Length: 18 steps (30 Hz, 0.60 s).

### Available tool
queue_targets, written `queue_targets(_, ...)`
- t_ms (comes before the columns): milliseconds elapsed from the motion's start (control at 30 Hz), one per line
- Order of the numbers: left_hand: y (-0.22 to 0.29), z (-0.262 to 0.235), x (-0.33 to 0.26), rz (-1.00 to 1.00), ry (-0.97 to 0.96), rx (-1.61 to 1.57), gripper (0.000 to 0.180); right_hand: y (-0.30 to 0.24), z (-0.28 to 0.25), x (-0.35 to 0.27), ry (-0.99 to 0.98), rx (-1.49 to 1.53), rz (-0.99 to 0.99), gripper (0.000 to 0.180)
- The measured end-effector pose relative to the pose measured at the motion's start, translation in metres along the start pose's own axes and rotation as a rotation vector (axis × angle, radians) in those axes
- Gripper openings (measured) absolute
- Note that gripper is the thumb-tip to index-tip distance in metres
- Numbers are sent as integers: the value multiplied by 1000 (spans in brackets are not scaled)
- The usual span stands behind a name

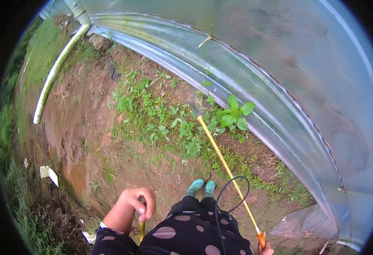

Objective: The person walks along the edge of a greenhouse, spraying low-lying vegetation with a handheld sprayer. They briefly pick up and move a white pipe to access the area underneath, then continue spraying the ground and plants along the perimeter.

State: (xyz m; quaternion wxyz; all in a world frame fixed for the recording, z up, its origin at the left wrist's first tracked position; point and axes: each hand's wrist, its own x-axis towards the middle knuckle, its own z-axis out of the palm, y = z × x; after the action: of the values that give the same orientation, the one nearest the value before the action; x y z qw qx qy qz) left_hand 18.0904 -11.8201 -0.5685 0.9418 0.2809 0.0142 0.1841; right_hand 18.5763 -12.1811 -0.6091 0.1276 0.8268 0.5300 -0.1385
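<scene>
Low at the right, my right hand (266,249) is closed round the orange grip of a spray wand (221,158), partly cut off by the picture's lower edge. The wand's long yellow tube slants up and left to the weeds (150,104). A faint mist shows just past its tip, and a black hose (217,208) loops beside it. My left hand (138,203) is curled over the dark end of a yellow lever (142,231) at my left side. Close to the wand's tip, a broad-leaved plant (233,114) grows against the plastic sheeting.
Clear plastic sheeting (254,93) curves along the right, its lower edge meeting the soil. A pale drainpipe (58,70) hangs at the upper left. Muddy water (74,180) lies in a ditch beside white scraps (49,175) and thick grass. My green boots (195,187) stand on bare reddish ground.
</scene>
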Motion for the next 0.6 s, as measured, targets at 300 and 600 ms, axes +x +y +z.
queue_targets(300, -32, 3, 12, -110, 1092, 498, 18, 62, -15, -42, -94, -158, 70, 28)
queue_targets(600, -2, 57, -19, -229, 752, 408, 21, -27, -21, 75, -106, 43, 50, 29)
